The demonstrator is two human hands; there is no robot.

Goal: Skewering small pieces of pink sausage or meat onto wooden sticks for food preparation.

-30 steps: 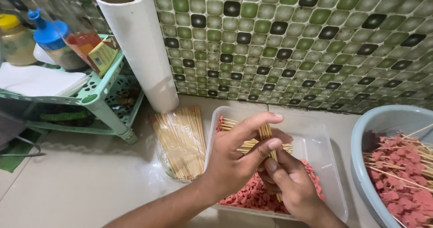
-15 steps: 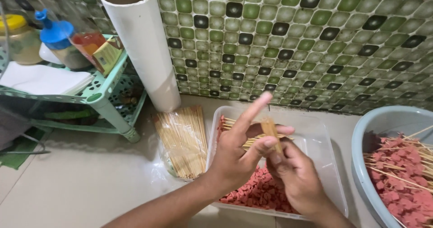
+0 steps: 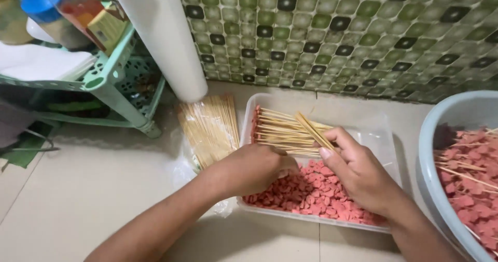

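Note:
A clear plastic tray (image 3: 381,124) lies on the tiled floor and holds small pink sausage pieces (image 3: 316,192) and a row of wooden skewers (image 3: 282,132). My right hand (image 3: 358,171) pinches a few bare skewers (image 3: 313,130) that point up and left over the tray. My left hand (image 3: 257,168) is lowered into the tray with its fingers curled down among the pink pieces; what the fingers grip is hidden.
A bundle of bare skewers in a plastic bag (image 3: 210,129) lies left of the tray. A white pipe (image 3: 166,39) stands against the green mosaic wall (image 3: 337,33). A grey basin (image 3: 441,153) of skewered pink pieces sits at right. A green plastic rack (image 3: 111,78) stands at left.
My left hand has dropped from the skewers down into the pink pieces. My right hand keeps the skewers and has tilted them lower. The camera has moved closer.

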